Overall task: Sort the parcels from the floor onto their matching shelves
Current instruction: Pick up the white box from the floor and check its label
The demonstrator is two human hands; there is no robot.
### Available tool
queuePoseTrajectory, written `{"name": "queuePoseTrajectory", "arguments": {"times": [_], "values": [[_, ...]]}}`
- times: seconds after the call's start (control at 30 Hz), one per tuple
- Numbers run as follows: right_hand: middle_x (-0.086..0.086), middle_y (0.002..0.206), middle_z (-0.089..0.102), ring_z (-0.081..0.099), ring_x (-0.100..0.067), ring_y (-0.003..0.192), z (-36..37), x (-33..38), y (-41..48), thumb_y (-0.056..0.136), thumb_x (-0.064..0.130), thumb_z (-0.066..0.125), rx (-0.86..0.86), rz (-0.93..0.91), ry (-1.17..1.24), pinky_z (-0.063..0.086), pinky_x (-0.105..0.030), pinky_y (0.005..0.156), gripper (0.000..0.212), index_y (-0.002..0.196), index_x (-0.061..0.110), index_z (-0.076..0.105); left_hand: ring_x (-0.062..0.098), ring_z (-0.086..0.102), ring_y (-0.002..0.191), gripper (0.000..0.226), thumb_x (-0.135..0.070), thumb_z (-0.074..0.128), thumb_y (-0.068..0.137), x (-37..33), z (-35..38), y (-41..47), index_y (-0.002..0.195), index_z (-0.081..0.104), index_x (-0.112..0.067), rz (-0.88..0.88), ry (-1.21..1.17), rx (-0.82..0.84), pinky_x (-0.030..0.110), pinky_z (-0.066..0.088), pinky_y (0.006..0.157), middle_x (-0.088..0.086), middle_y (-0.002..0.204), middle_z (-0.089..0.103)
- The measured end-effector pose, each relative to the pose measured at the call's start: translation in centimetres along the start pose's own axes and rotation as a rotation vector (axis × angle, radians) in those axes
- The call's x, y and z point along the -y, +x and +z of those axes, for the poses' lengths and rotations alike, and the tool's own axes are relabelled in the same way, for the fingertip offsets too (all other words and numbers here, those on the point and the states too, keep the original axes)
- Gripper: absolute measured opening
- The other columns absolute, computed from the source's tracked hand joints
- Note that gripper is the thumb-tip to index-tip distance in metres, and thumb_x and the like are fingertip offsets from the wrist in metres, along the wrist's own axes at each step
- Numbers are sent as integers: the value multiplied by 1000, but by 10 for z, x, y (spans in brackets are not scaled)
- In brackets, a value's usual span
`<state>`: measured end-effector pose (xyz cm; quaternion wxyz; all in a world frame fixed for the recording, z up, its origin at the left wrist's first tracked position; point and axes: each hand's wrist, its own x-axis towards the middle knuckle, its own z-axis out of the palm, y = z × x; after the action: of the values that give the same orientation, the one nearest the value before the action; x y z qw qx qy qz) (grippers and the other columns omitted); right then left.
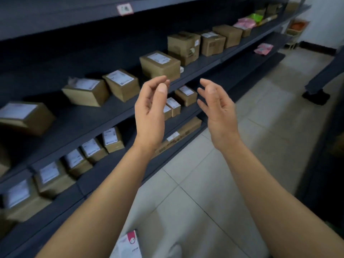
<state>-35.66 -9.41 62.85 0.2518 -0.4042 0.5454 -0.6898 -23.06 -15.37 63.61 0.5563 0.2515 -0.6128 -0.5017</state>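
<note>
My left hand [149, 112] and my right hand [218, 110] are raised side by side in front of the dark shelving [83, 120], palms facing each other, fingers loosely curled and apart, both holding nothing. Just beyond my left fingertips a brown cardboard parcel [160, 65] with a white label stands on the middle shelf. More brown labelled parcels line that shelf, such as one at the left [85, 91]. Small parcels [186, 94] sit on the shelf below. A white parcel with a pink mark [128, 244] lies on the floor by my left forearm.
Pink and green soft bags [243, 23] lie far along the shelf, another pink bag [263, 48] lower. A long flat carton [178, 135] rests on the lowest shelf. Tiled floor [204, 183] runs along the aisle. A person's dark leg and shoe [316, 95] stand at the right.
</note>
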Motion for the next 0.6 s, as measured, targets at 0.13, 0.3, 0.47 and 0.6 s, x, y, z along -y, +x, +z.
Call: {"name": "queuePoseTrajectory", "arguments": {"times": [0.13, 0.3, 0.47, 0.6], "values": [[11, 126, 63, 56, -6, 126, 30, 13, -47, 83, 57, 50, 89, 7, 32, 44, -38, 110, 56, 125, 22, 61, 19, 61, 114, 39, -27, 45, 96, -31, -42, -48, 120, 57, 2, 51, 53, -83, 24, 49, 97, 10, 115, 64], [14, 119, 62, 57, -8, 123, 57, 15, -121, 93, 39, 48, 186, 29, 118, 45, -37, 109, 32, 118, 24, 61, 21, 61, 114, 41, -34, 46, 92, -58, -84, -127, 117, 58, -4, 29, 130, -143, 29, 48, 101, 7, 111, 65], [14, 118, 63, 57, -9, 124, 83, 14, -182, 93, 39, 49, 247, 75, 139, 43, -38, 110, 25, 112, 30, 62, 17, 61, 111, 40, -35, 47, 91, -80, -120, -184, 116, 59, -6, -24, 184, -200, 30, 48, 102, 3, 108, 65], [15, 113, 63, 58, -6, 120, 108, 15, -213, 95, 37, 50, 267, 94, 133, 44, -38, 109, 25, 114, 26, 63, 17, 61, 108, 30, -23, 47, 97, -91, -149, -208, 116, 59, -4, -58, 208, -248, 31, 49, 101, 5, 108, 65]]}}
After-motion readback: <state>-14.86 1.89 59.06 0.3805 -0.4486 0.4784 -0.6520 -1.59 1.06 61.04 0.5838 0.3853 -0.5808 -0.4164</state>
